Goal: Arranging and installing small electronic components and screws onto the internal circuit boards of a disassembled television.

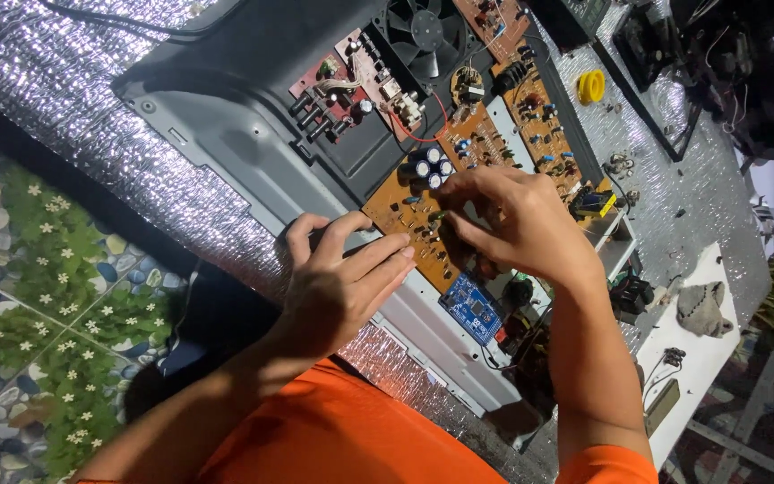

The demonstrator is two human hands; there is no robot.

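Note:
An opened grey electronics chassis (226, 152) lies on a silver foil mat. Inside sit brown circuit boards (405, 215) with capacitors, a reddish board with knobs (338, 94), a small blue board (471, 309) and a black fan (425, 31). My left hand (338, 282) rests on the near edge of the main brown board, fingers stretched over it. My right hand (517, 224) hovers over the same board, its fingertips pinching at a small component near the blue-topped capacitors (430, 166). What it pinches is too small to tell.
A yellow roll (590, 87) lies on the foil at the back right, beside dark gear (718, 63). A white shelf (692, 350) with a grey cloth (702, 307) stands at right. A pebble-and-flower patterned floor mat (38, 296) is at left.

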